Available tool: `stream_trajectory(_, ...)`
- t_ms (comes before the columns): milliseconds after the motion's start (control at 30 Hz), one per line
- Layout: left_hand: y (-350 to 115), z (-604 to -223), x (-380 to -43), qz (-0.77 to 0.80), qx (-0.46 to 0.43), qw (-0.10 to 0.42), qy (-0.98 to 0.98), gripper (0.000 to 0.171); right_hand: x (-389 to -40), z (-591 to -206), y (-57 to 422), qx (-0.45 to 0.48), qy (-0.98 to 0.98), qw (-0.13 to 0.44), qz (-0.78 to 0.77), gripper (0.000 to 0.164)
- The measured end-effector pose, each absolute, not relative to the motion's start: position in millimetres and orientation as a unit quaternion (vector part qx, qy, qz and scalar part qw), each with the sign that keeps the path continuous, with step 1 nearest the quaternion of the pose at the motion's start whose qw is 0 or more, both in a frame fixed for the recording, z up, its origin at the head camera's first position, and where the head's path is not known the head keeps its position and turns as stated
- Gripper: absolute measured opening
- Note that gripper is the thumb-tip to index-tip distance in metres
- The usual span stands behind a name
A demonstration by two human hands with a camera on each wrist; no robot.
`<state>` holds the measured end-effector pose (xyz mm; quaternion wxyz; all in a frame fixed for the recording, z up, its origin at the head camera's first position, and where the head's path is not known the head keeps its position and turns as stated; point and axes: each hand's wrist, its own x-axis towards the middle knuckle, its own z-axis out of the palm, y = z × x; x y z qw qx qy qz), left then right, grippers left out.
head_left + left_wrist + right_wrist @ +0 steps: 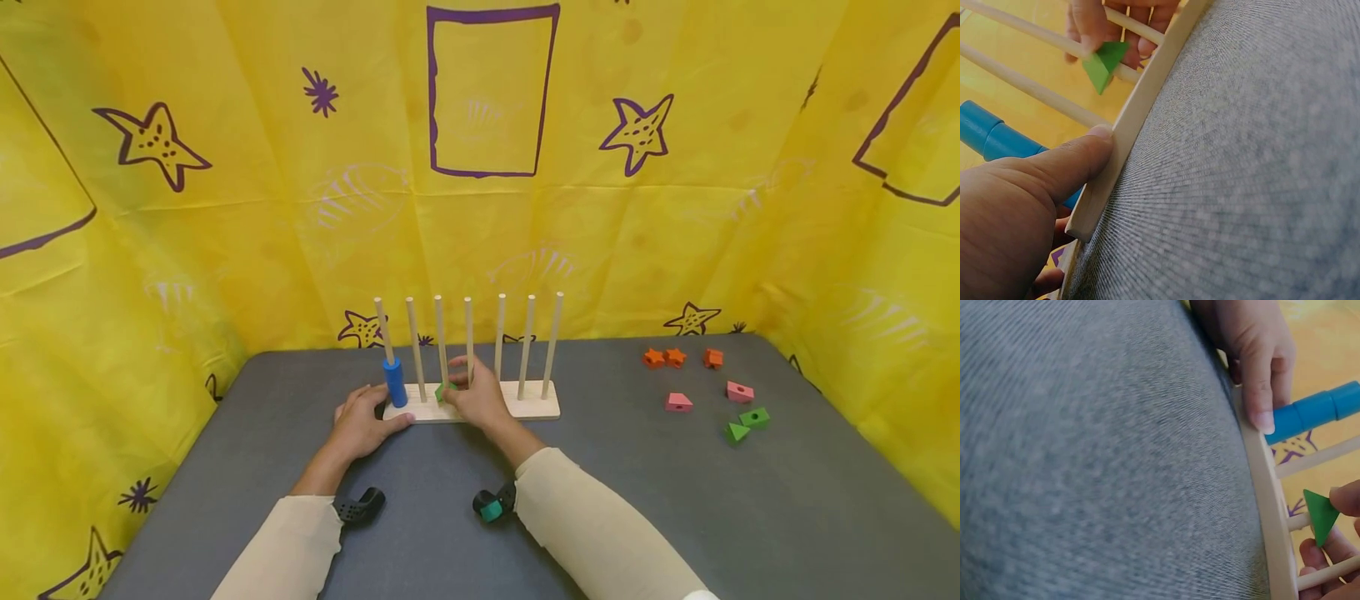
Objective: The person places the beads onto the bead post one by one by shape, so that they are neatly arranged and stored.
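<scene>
A pale wooden peg rack (536, 407) stands on the table with a row of several upright pegs. My left hand (362, 423) grips the rack's left end, thumb on the front edge and fingers round behind. Beside that hand, blue cylinders (395, 383) are stacked on the leftmost peg. My right hand (480, 400) pinches a green triangular block (1320, 515) that is threaded on the third peg from the left, low down and a little above the base. The right fingers reach around behind the neighbouring peg.
On the table's right side lie orange star blocks (664, 358), an orange block (713, 358), two pink blocks (678, 402) and two green blocks (754, 417). A yellow patterned cloth (480, 233) hangs behind the grey table (600, 500) and along its sides.
</scene>
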<state>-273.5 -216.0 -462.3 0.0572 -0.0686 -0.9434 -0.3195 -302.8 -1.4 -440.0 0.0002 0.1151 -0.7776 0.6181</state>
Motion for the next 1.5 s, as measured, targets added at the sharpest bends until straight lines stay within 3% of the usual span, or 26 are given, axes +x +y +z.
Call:
stream_trajectory(467,-217,-462,-273,-0.314,-0.066,0.057,-0.946,0.067,-302,-444,-2,0.096,-0.797,-0.002,0.597,0.041)
stream_trajectory(767,-215,-462,-275,-0.317,-0.06,0.046,-0.945,0.068,-288,-421,19,0.126,-0.835,-0.028,0.536,0.056)
stream_trajectory(1033,-215,-462,-276,-0.319,-0.062,0.046,-0.945,0.068,-269,-383,44,0.177,-0.849,-0.01,0.498,0.068)
stream_trajectory(1500,-216,-463,-273,-0.316,-0.07,0.05,-0.945,0.068,-228,-332,99,0.259,-0.825,0.098,0.493,0.05)
